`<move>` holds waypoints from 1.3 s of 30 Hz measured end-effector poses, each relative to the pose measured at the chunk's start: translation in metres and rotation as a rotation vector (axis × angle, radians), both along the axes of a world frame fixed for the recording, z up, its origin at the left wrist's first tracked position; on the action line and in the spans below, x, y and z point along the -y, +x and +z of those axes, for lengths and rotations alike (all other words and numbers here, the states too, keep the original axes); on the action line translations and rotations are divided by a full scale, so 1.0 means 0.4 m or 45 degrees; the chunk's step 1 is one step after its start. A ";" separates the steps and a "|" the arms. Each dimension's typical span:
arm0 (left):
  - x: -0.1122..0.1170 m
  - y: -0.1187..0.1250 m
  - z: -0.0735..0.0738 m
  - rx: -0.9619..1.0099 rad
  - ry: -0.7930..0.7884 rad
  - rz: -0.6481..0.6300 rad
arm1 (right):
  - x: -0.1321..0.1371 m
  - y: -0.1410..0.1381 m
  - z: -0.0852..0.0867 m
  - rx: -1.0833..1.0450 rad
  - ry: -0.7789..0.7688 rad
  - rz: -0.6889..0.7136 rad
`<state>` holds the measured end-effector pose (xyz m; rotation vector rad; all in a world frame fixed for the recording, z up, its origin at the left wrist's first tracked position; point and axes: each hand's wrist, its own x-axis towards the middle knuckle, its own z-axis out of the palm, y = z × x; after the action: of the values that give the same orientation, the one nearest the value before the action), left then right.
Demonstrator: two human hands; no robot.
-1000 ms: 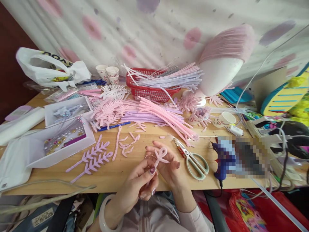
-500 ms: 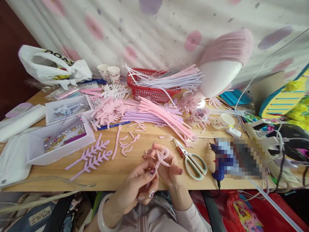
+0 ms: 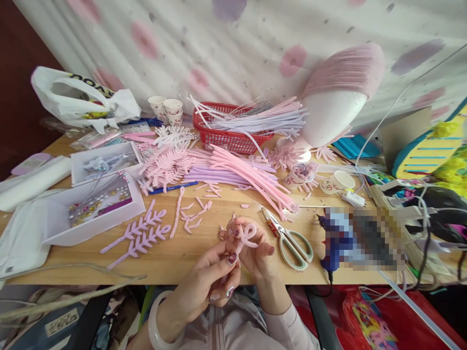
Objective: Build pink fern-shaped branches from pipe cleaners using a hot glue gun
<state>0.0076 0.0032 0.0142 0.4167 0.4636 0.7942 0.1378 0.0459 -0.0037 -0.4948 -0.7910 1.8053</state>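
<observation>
Both my hands meet at the near edge of the wooden table (image 3: pixel 189 253). My left hand (image 3: pixel 209 282) pinches the lower stem of a pink pipe cleaner (image 3: pixel 245 237) between thumb and forefinger. My right hand (image 3: pixel 255 250) holds the looped upper part of the same pipe cleaner, with its fingers curled around the loops. Green-handled scissors (image 3: pixel 290 238) lie just right of my right hand. Two lilac pipe-cleaner leaf sprigs (image 3: pixel 136 236) lie to the left of my hands.
A pile of pink and lilac pipe cleaners (image 3: pixel 241 172) covers the table's middle, with a red basket (image 3: pixel 228 136) behind. White trays (image 3: pixel 98 206) of beads stand at left. A blue glue gun (image 3: pixel 333 243) lies at right. A white foam head (image 3: pixel 330 114) stands at the back.
My right hand's fingers have curled tighter round the pipe cleaner's loops, and the loops have bent a little. The view has shifted slightly.
</observation>
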 end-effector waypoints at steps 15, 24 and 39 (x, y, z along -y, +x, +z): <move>0.009 0.000 0.027 -0.278 0.163 0.065 | 0.002 0.003 0.006 0.069 -0.023 -0.041; 0.013 0.001 0.019 -0.389 0.172 0.123 | 0.004 0.014 0.017 0.096 -0.077 0.008; 0.012 0.007 0.010 -0.141 0.026 0.090 | 0.001 0.007 0.001 0.022 -0.012 0.086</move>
<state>0.0102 -0.0016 0.0180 0.4669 0.5767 0.8475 0.1406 0.0455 -0.0035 -0.4957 -0.8200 1.8705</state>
